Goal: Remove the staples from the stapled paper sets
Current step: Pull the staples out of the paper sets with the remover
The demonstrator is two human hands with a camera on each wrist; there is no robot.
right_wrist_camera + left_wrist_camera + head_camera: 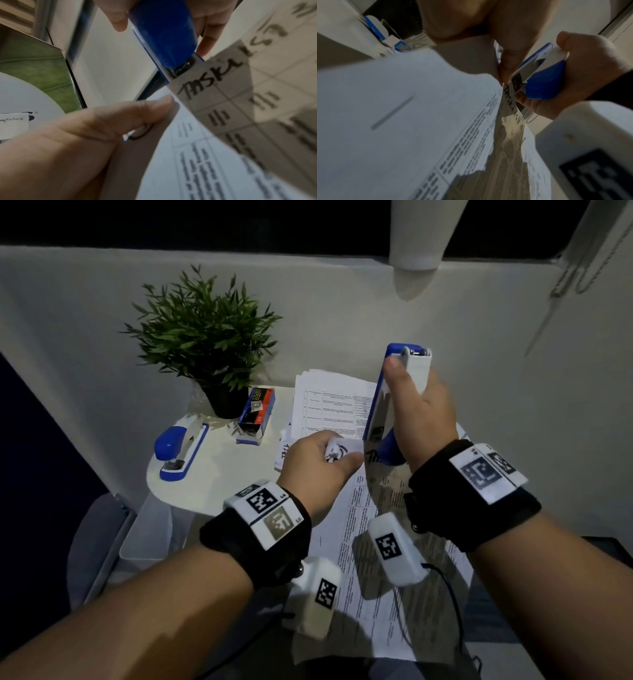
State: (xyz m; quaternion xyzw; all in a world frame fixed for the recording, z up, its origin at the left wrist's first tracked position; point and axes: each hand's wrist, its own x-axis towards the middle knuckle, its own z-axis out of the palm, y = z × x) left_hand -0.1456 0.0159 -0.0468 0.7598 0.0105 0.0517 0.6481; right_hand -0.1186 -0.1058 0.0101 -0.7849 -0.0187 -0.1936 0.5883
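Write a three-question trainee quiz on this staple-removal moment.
1. True or false: the right hand grips a blue stapler.
2. What does the left hand pinch? A) the staple box B) the paper set's corner C) the plant pot
3. Fill in: a second stapler lies on the round ___ table.

Key: 1 true; 2 B; 3 white.

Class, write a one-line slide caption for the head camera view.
Right hand grips a blue stapler upright at the corner of a paper set pinched by the left hand.
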